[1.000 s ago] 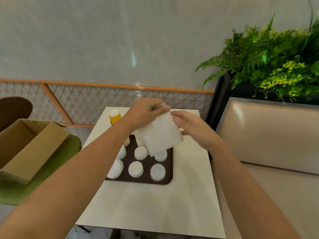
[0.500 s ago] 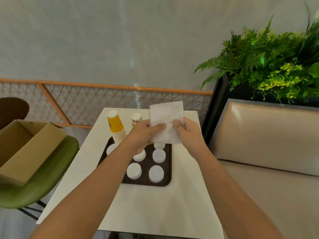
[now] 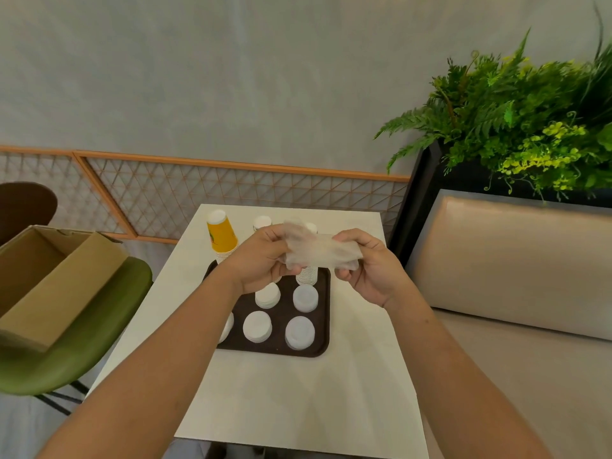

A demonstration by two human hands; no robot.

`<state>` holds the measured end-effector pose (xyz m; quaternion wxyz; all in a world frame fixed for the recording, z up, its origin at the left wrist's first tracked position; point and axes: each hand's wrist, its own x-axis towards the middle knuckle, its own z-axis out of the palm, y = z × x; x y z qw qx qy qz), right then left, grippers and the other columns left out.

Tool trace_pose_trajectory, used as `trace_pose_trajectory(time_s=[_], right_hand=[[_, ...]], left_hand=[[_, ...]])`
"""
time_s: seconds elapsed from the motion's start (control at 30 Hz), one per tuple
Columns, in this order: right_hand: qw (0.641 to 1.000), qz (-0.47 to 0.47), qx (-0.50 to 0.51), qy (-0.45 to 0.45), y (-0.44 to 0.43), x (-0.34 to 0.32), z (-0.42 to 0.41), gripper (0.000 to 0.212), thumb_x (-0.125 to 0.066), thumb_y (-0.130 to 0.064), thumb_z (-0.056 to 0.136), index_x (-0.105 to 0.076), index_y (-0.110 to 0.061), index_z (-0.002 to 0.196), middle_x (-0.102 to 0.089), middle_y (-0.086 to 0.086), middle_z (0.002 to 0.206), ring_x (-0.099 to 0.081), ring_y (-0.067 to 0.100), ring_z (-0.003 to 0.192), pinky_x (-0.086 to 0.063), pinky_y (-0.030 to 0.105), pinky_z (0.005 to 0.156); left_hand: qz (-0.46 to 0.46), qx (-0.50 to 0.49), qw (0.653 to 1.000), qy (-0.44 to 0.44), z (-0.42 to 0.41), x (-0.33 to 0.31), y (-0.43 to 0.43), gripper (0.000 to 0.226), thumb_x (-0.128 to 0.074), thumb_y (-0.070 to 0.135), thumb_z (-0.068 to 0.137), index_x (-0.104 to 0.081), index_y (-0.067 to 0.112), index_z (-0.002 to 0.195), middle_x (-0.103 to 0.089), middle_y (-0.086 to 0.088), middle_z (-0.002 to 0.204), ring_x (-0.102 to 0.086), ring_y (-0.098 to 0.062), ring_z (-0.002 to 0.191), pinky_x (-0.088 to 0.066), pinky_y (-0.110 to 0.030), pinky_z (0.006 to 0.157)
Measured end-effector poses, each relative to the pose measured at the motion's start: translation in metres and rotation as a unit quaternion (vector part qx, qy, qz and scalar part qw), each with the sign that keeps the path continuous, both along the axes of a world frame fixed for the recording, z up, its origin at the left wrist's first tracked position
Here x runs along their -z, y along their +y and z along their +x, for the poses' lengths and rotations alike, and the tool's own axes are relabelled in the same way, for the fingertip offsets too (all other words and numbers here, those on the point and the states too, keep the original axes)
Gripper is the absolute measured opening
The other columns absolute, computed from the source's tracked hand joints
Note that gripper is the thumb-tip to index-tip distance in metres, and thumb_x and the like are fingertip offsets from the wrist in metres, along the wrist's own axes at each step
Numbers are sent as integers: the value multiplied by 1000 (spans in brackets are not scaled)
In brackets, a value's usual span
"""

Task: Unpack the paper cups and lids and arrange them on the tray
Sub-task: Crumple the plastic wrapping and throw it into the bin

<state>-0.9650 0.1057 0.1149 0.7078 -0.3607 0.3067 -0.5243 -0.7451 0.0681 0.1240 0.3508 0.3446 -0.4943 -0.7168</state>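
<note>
Presently, a crumpled wrapper (image 3: 319,255) is being gripped by the left hand (image 3: 261,263) and right hand (image 3: 369,271) above the tray (image 3: 323,347) of lids (image 3: 299,332) and cup stacks (image 3: 222,236). These tall stacks are being endangered by any low sweep.

Half a second ago we held the clear plastic wrapper (image 3: 319,251) up flat — now our hands, left hand (image 3: 261,260) and right hand (image 3: 367,266), have scrunched it sideways, lower, over the tray (image 3: 323,326).

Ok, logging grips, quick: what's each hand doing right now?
Left hand: gripping the crumpled plastic wrapper.
Right hand: gripping the same wrapper's other end.
</note>
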Motion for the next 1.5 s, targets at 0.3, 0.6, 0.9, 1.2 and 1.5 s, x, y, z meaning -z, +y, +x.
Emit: trace_pose_trajectory(time_s=[0.3,0.6,0.9,1.2,1.5], right_hand=[[972,-127,25,197,-2,-17,-12,50,-38,28,88,-77,-1,76,-67,24,89,-62,30,57,-51,30,48],[793,-370,123,468,-15,-18,-3,47,-41,12,79,-80,-12,89,-63,7,87,-67,25,72,-57,39,56],[931,-167,-128,298,-7,-45,-26,33,-54,-8,96,-79,-20,116,-58,-5,143,-57,15,129,-51,42,106],[902,-177,-125,373,-14,-59,-2,31,-65,-31,100,-80,-3,102,-78,11,111,-72,23,108,-56,36,101],[883,-187,-97,419,-6,-48,-3,36,-66,-39,100,-80,-8,88,-75,-1,85,-61,3,79,-46,14,76]], left_hand=[[84,92,992,2,24,-28,-8,32,-51,28,87,-71,4,78,-52,-13,95,-61,-29,85,-59,-42,77],[31,-217,954,-203,-33,-17,-16,64,-66,71,87,-67,18,124,-69,-9,120,-72,-29,103,-66,-44,73],[-294,-225,873,-318,-27,-25,-9,41,-61,59,97,-56,19,88,-60,3,77,-55,-9,63,-43,-21,51],[-352,-175,882,-262,-45,-39,1,32,-67,54,95,-65,23,85,-68,-1,75,-59,-6,65,-52,-29,59],[-372,-199,857,-297,-41,-33,2,36,-66,47,100,-51,30,71,-53,11,60,-48,-2,55,-36,-15,50]])
